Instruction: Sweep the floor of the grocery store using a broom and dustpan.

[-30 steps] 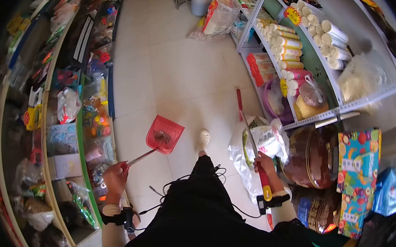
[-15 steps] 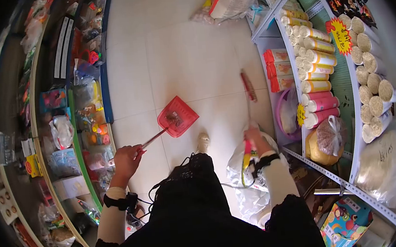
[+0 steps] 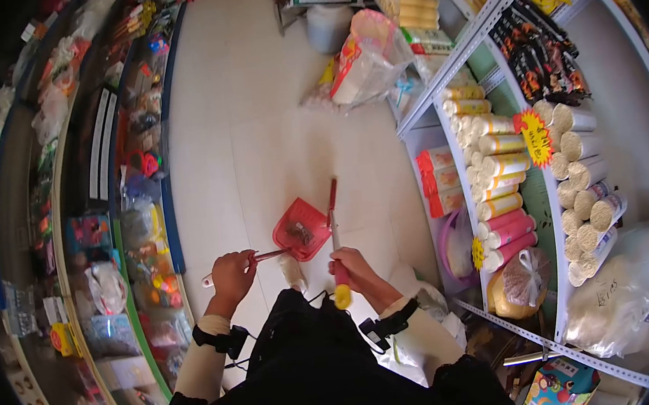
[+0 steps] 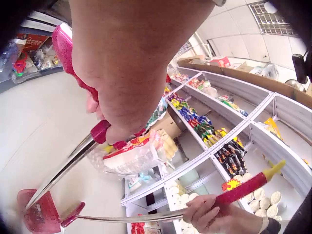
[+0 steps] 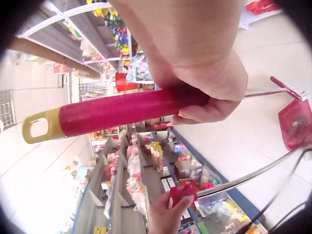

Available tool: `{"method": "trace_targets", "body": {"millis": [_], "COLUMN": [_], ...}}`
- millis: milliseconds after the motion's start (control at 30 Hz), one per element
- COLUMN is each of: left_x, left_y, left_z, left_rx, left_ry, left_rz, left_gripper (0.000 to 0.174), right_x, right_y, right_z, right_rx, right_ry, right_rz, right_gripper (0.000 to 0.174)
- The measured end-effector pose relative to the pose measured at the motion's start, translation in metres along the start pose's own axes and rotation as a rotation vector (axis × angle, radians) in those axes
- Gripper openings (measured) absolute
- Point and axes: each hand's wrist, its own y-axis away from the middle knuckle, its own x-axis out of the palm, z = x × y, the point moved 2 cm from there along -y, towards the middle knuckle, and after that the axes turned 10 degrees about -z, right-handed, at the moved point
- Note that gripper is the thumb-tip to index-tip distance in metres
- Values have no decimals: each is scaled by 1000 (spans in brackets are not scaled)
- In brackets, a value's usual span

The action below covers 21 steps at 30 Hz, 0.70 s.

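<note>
My left hand (image 3: 235, 277) grips the handle of a red dustpan (image 3: 313, 214), which stands low over the pale floor in front of me. A small heap of grey-brown debris (image 3: 297, 235) lies in the pan. With my right hand (image 3: 356, 268) I hold a long-handled broom by its red grip (image 5: 122, 111), which ends in a yellow hanging loop (image 5: 38, 127). From the grip a thin metal shaft runs down to the red broom head (image 3: 332, 195). That head is right at the pan's right edge, overlapping it in the right wrist view.
Packed shelves (image 3: 128, 260) line the left side. On the right, metal shelving (image 3: 479, 27) holds rolls (image 3: 504, 162) and bagged goods. A white bag (image 3: 402, 355) lies by my right leg; a large bag (image 3: 362, 62) and a bucket (image 3: 329, 29) stand farther ahead.
My right hand has swung left, bringing the broom head from near the right shelving to the pan's edge. The left hand and dustpan have shifted slightly right in the head view.
</note>
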Motion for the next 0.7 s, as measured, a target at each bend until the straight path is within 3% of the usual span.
{"method": "trace_targets", "body": {"millis": [167, 267, 333, 433, 567, 700], "left_x": [-14, -24, -20, -23, -12, 15], "left_y": [-86, -139, -170, -198, -284, -350], "left_z": [32, 56, 65, 73, 96, 97], "left_rx": [-73, 63, 55, 34, 1, -92], "left_ry": [33, 110, 94, 60, -20, 2], "left_rz": [-49, -95, -98, -79, -98, -101], "left_gripper": [15, 16, 16, 15, 15, 17], "right_x": [115, 184, 202, 195, 167, 102], "right_y": [-2, -33, -46, -54, -81, -88], "right_z": [66, 96, 127, 160, 236, 322], "right_rx": [-84, -67, -102, -45, 48, 51], "right_ry": [283, 203, 75, -78, -203, -359], "right_rz": [135, 178, 240, 245, 178, 198], "right_gripper": [26, 24, 20, 14, 12, 20]}}
